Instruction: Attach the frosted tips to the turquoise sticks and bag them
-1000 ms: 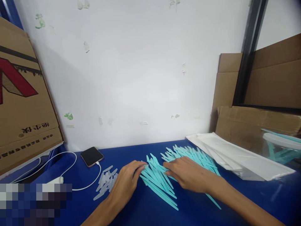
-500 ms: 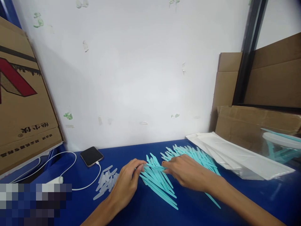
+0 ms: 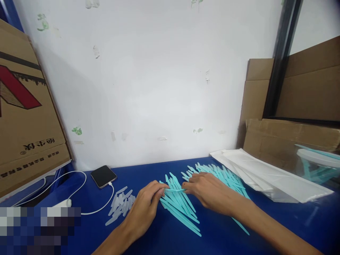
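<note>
A slim teal plastic stick (image 3: 174, 191) spans the gap between my two hands. Its left end is pinched in the thumb and fingers of my left hand (image 3: 147, 202). At the right end, my right hand (image 3: 205, 189) grips it with closed fingers. Both ends are covered by the fingertips. Underneath lies a loose pile of similar teal sticks (image 3: 183, 216), fanned toward the front. A second heap of teal sticks with pale tips (image 3: 225, 174) is partly behind my right hand. Small translucent, cap-like pieces (image 3: 120, 204) lie left of my left hand.
A phone (image 3: 103, 176) with a white charging cable (image 3: 110, 198) rests at the back left of the blue table (image 3: 170, 244). White plastic bags (image 3: 255, 171) lie at the right, before a cardboard box (image 3: 278, 136). A clear container (image 3: 316, 164) holds more teal pieces.
The held stick has turned slightly and is now more level. My left fingers have shifted a little rightward along it; my right hand has moved slightly left. The piles look the same.
</note>
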The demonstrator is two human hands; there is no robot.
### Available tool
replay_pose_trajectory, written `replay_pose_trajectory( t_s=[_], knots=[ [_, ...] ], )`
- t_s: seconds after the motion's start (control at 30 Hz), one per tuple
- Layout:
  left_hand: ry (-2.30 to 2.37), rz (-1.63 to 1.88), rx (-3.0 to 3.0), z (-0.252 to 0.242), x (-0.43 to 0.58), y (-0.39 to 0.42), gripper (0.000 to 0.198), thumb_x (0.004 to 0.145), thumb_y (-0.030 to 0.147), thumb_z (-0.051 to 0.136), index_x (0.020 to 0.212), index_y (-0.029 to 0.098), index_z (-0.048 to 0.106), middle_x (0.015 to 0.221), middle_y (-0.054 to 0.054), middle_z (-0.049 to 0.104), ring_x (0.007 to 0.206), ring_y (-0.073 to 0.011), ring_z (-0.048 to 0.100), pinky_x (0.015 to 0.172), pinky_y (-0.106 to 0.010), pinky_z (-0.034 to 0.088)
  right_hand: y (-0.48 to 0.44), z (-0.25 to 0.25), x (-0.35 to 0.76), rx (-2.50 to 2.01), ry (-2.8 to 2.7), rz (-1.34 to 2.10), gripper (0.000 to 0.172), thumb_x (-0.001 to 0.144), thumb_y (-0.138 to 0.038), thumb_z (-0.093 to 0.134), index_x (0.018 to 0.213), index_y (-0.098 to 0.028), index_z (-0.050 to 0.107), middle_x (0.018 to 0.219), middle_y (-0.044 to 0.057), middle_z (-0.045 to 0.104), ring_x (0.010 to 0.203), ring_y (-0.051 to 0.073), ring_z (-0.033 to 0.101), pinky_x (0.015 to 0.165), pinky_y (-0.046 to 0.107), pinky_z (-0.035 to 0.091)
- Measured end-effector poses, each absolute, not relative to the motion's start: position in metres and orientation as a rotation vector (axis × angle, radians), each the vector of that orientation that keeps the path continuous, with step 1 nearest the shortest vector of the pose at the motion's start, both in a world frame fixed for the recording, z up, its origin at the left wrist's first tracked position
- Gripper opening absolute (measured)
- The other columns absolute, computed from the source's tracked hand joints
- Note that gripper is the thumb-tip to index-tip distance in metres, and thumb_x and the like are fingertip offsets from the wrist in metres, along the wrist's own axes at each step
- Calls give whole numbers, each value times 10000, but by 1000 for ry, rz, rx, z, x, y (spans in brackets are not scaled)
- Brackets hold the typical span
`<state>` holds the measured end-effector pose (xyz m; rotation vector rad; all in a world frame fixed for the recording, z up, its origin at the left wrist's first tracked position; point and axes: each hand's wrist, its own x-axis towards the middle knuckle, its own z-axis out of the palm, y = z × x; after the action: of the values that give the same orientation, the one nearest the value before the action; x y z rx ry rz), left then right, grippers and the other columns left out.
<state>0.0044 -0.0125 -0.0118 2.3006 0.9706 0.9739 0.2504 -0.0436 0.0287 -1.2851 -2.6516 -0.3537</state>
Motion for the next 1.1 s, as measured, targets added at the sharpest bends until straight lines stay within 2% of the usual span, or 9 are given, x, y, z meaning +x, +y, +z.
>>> replay_pose_trajectory(
  t_s=[0.17, 0.27, 0.33, 0.47, 0.57, 0.7, 0.87, 1.0, 1.1],
  knots=[
    [928, 959, 2333, -14, 6, -14, 319, 1037, 334, 399, 1103, 252, 700, 830, -5, 630, 731, -149, 570, 673, -261, 421, -50, 26, 241, -1212, -2662, -378, 174, 1010, -202, 418, 936, -213, 576, 763, 12, 654, 738, 172, 580, 609, 309, 263],
    [936, 967, 2354, -14, 5, -15, 330, 1039, 337, 391, 1121, 256, 700, 833, -7, 648, 736, -151, 590, 678, -261, 440, -53, 28, 240, -1220, -2658, -384, 173, 1015, -213, 413, 941, -213, 569, 762, 14, 650, 736, 171, 578, 572, 311, 225],
    [974, 960, 2387, -14, 6, -14, 328, 1039, 355, 388, 1184, 279, 673, 888, -10, 672, 815, -165, 619, 739, -273, 472, -52, 29, 241, -1228, -2655, -391, 183, 1019, -229, 409, 925, -210, 565, 753, 17, 650, 721, 169, 580, 561, 307, 215],
    [1166, 972, 2526, -13, 4, -9, 382, 1035, 363, 384, 1397, 323, 496, 1193, -30, 655, 1121, -219, 583, 989, -387, 461, -47, 29, 246, -1379, -2597, -445, 263, 1036, -300, 381, 898, -203, 582, 743, 27, 679, 596, 158, 576, 518, 309, 174],
    [1306, 978, 2682, -9, -4, -1, 418, 1031, 304, 356, 1437, 270, 450, 1251, -65, 620, 1159, -241, 556, 1037, -450, 441, -42, 25, 250, -1566, -2552, -554, 291, 1021, -287, 397, 855, -188, 614, 675, 43, 678, 528, 169, 577, 499, 316, 146],
    [1539, 825, 2894, -3, -21, 13, 377, 996, 244, 398, 1308, 149, 586, 1180, -130, 639, 1124, -297, 544, 975, -486, 467, -37, 21, 254, -1740, -2551, -598, 315, 978, -260, 455, 740, -168, 640, 650, 78, 679, 537, 192, 605, 492, 317, 150],
    [1877, 447, 2969, 0, -32, 26, 348, 968, 157, 372, 1028, 121, 713, 1008, -163, 659, 991, -326, 566, 838, -468, 482, -36, 21, 256, -1789, -2559, -630, 354, 967, -229, 446, 664, -173, 620, 621, 76, 666, 540, 199, 614, 489, 312, 150],
    [1850, 252, 2944, 14, -39, 25, 361, 959, 151, 352, 946, 122, 712, 934, -160, 660, 932, -323, 573, 817, -469, 468, -38, 21, 256, -1712, -2532, -666, 320, 996, -259, 409, 775, -188, 629, 611, 50, 658, 505, 195, 597, 481, 305, 144],
    [1595, 228, 2887, 29, -54, 20, 248, 900, 155, 458, 898, 189, 704, 915, -98, 665, 928, -291, 594, 790, -412, 486, -41, 21, 252, -1629, -2551, -621, 281, 1009, -282, 406, 866, -196, 631, 619, 39, 665, 506, 186, 603, 479, 294, 149]
  ],
)
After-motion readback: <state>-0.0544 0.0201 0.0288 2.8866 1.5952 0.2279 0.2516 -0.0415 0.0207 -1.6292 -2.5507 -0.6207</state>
